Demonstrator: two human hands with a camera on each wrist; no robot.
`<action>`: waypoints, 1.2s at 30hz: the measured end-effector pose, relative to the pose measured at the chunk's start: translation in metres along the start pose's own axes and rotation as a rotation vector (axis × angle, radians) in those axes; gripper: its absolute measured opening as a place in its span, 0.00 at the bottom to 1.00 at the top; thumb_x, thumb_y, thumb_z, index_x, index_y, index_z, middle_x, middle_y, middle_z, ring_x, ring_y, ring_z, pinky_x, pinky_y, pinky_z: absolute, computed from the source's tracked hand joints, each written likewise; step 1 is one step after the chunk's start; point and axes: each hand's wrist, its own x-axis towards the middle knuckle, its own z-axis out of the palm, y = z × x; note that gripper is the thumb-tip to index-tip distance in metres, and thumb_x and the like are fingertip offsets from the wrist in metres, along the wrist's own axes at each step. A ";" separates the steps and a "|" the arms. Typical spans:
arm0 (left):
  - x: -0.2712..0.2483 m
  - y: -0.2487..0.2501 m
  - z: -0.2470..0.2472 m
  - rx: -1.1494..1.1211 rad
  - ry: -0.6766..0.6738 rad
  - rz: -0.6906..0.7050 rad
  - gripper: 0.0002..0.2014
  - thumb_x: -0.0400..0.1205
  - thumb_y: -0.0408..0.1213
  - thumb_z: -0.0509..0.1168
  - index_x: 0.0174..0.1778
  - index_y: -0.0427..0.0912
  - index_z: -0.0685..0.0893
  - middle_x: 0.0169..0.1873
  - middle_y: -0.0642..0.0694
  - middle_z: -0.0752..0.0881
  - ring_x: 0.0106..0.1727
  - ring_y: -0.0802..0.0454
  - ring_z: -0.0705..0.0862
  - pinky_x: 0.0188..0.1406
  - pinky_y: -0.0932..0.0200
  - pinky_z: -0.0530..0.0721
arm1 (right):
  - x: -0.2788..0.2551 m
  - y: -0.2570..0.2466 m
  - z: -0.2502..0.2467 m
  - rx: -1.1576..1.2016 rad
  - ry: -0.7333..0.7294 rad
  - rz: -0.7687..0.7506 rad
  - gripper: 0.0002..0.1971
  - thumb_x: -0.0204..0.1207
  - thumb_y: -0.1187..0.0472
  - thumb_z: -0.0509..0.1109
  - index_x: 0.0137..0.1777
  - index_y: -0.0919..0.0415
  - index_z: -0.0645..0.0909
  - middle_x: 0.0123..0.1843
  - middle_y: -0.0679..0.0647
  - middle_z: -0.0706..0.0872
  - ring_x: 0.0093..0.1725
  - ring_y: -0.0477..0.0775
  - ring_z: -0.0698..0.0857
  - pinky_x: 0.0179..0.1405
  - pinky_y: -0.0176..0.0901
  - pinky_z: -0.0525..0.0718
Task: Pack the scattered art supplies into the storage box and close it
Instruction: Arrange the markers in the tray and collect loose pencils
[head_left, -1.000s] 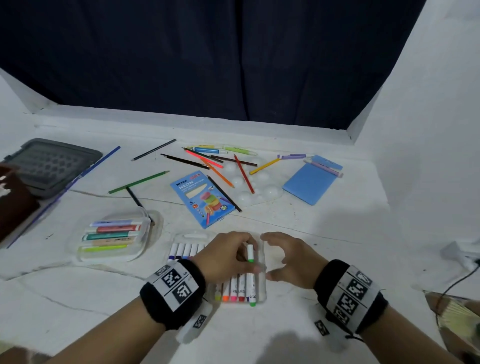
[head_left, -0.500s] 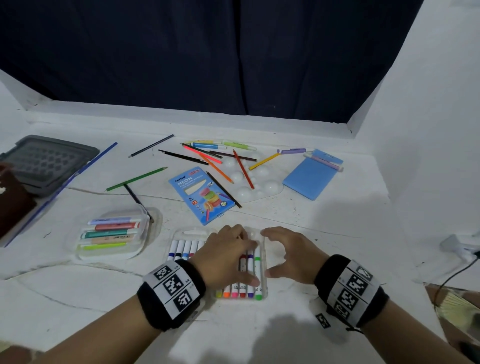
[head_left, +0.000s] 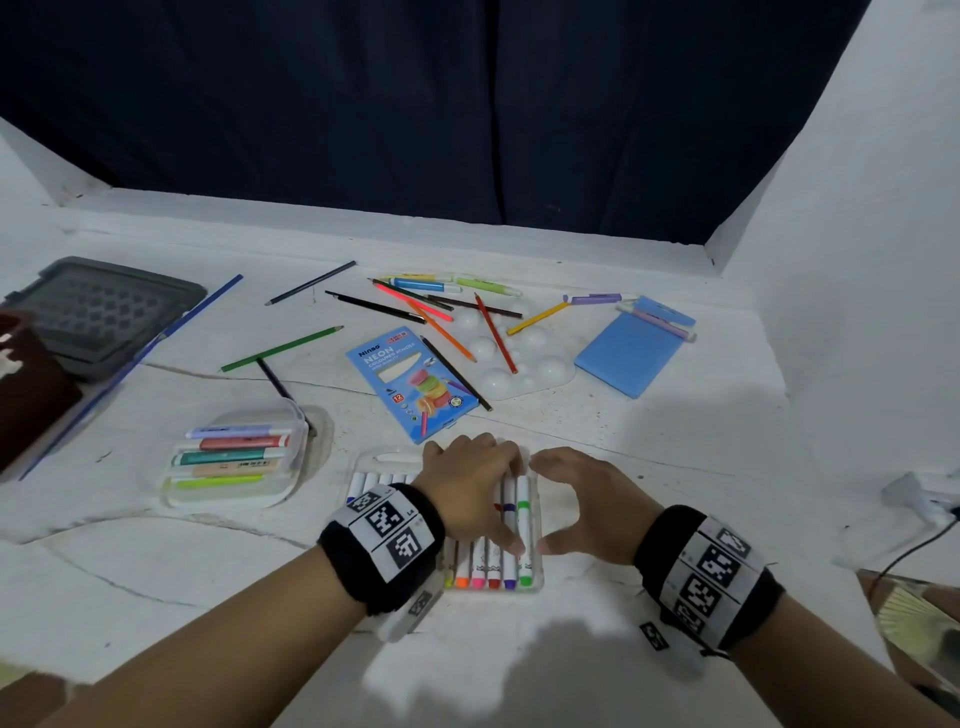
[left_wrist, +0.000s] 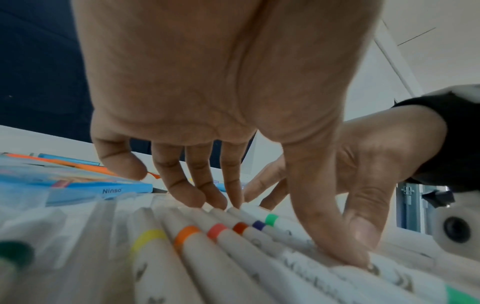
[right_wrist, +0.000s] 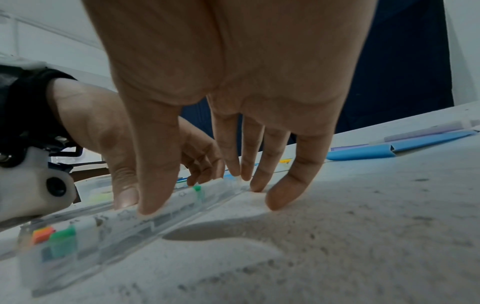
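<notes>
A clear marker case (head_left: 536, 584) lies flat on the white table near me, filled with a row of white markers (head_left: 523, 525) with coloured bands (left_wrist: 187, 236). My left hand (head_left: 467, 488) lies over the row, fingertips and thumb (left_wrist: 345, 253) pressing down on the marker barrels. My right hand (head_left: 582, 501) braces the case's right side: its thumb (right_wrist: 153, 197) touches the case's edge and its fingers (right_wrist: 280, 197) rest on the table beside the far end. Neither hand grips anything. A grey ridged lid (head_left: 98, 312) and a dark brown container (head_left: 26, 395) sit at the far left.
A clear tub of highlighters (head_left: 234, 457) stands to the left. Behind the case lie a blue pencil box (head_left: 410, 379), a white palette (head_left: 519, 364), a blue notepad (head_left: 628, 353) and several loose pencils (head_left: 280, 348) and pens. A cable (head_left: 914, 545) runs at the right edge.
The left hand held a green marker over the case; that marker now lies at the right end of the row and the hand presses flat on the markers. The right hand stayed beside the case.
</notes>
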 end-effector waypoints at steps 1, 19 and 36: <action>0.001 0.000 -0.001 0.005 0.002 -0.002 0.36 0.64 0.63 0.80 0.63 0.55 0.73 0.54 0.54 0.75 0.56 0.52 0.73 0.58 0.47 0.67 | 0.000 -0.001 -0.001 -0.002 -0.001 -0.003 0.46 0.62 0.48 0.85 0.79 0.57 0.70 0.79 0.47 0.71 0.76 0.47 0.70 0.77 0.42 0.68; -0.015 0.015 0.002 0.233 0.128 0.026 0.32 0.67 0.64 0.77 0.62 0.52 0.81 0.51 0.51 0.79 0.54 0.49 0.77 0.58 0.43 0.66 | 0.007 -0.019 -0.009 -0.134 -0.074 0.051 0.40 0.58 0.49 0.86 0.71 0.57 0.77 0.69 0.48 0.77 0.65 0.48 0.77 0.67 0.42 0.76; -0.154 -0.100 0.043 -0.164 0.379 -0.396 0.16 0.83 0.53 0.66 0.63 0.51 0.85 0.48 0.52 0.83 0.50 0.51 0.85 0.47 0.56 0.79 | 0.026 -0.028 -0.005 -0.007 -0.090 0.072 0.34 0.78 0.48 0.71 0.81 0.56 0.66 0.79 0.51 0.70 0.77 0.51 0.69 0.78 0.45 0.64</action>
